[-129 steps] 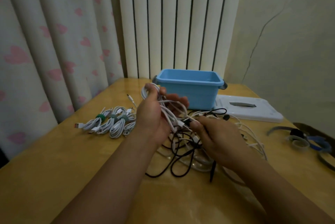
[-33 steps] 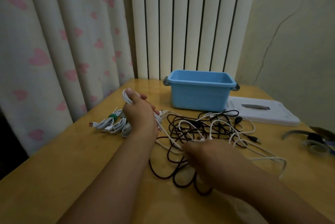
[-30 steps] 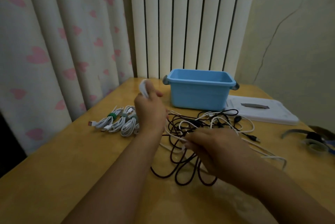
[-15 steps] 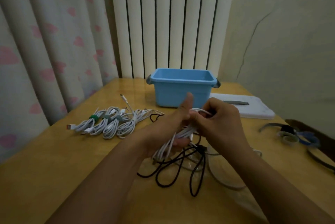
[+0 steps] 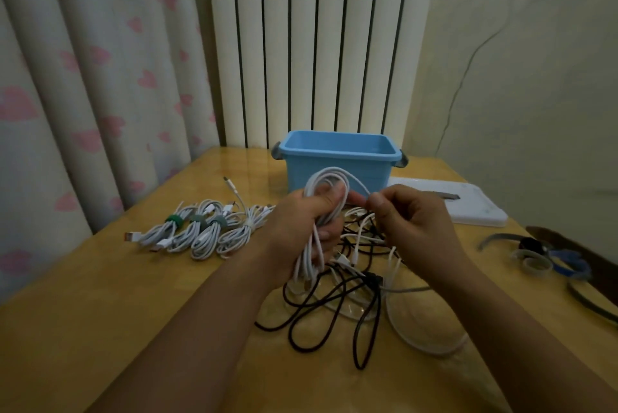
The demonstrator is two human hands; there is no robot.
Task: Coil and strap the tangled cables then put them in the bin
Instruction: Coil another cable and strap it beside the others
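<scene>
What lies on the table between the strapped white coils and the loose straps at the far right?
In the head view, the tangled cables lie between the coils and the straps, with both hands above them.

- We are counting four coiled white cable bundles [image 5: 200,232] lying side by side on the worktop [image 5: 83,329]; three are wearing straps, one dark green and two grey-green, and the fourth is showing a pale tie.
- We are seeing one blue bin [image 5: 337,162], carrying two grey handles.
- We are seeing one white lid [image 5: 468,208] lying flat beside the bin.
- We are seeing two hands: the left hand [image 5: 301,228] gripping one white coil [image 5: 326,198], the right hand [image 5: 411,222] pinching its strand.
- We are looking at one tangle of black and white cables [image 5: 337,299]; how many cables are in it we cannot tell.
- We are seeing loose straps [image 5: 541,259] at the right edge, too jumbled to count.
</scene>
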